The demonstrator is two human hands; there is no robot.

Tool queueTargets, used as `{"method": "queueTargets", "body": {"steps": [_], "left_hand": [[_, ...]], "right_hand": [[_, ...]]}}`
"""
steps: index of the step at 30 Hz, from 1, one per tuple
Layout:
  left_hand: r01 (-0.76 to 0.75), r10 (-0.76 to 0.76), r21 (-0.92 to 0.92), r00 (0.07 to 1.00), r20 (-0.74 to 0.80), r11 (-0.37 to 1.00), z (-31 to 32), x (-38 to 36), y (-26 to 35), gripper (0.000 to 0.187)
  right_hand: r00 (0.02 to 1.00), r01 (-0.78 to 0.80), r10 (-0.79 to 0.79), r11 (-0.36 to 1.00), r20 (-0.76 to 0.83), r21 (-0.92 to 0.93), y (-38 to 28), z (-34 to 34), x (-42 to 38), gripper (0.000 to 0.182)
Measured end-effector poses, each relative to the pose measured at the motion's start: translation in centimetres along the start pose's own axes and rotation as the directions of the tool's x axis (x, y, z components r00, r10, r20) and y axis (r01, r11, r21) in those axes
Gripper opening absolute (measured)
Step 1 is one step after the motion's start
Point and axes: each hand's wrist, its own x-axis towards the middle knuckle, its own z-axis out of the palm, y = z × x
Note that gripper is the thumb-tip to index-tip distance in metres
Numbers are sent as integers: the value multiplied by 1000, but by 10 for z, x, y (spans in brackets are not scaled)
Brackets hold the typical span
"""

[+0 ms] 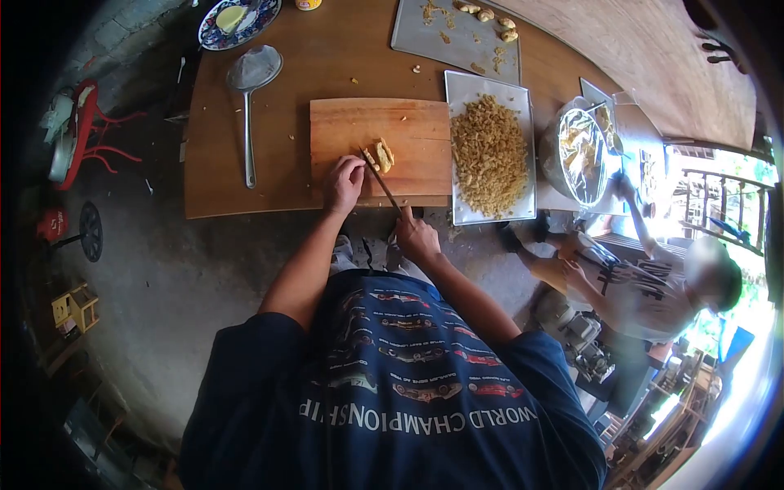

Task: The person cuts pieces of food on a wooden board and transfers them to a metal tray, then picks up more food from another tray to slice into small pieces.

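Observation:
A wooden cutting board [333, 122] lies at the table's near edge. Several pale, brown-edged food pieces [384, 155] are on it, perhaps slices of something baked. My right hand [419, 238] is closed around the handle of a knife [382, 184], whose blade points away and to the left, up against the pieces. Just left of the blade, my left hand [345, 181] has its fingers curled together over the board; whatever they pinch, if anything, is too small to make out. To the right, a white tray [531, 163] bears a heap of small golden-brown chopped bits [488, 151].
A metal strainer [255, 69] lies left of the board. Behind it stands a patterned plate [211, 34] with a yellow piece. A grey tray [457, 41] at the back holds several rolls [508, 29]. At right, a person [645, 278] reaches toward a large shiny bowl [551, 151].

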Motion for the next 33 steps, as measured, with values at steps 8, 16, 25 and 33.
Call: {"method": "queueTargets", "body": {"steps": [8, 16, 25, 33], "left_hand": [[28, -29, -20, 1000, -12, 999, 8, -3, -14, 8], [-16, 16, -17, 1000, -10, 1000, -2, 2, -1, 7], [1, 0, 20, 1000, -25, 1000, 1, -1, -7, 11], [28, -28, -28, 1000, 9, 999, 1, -2, -12, 13]], "right_hand": [[999, 39, -39, 999, 23, -24, -3, -13, -22, 27], [1000, 3, -3, 995, 3, -99, -7, -2, 17, 30], [1000, 11, -11, 999, 22, -39, -8, -21, -17, 28], [997, -5, 10, 997, 74, -76, -19, -15, -26, 24]]}}
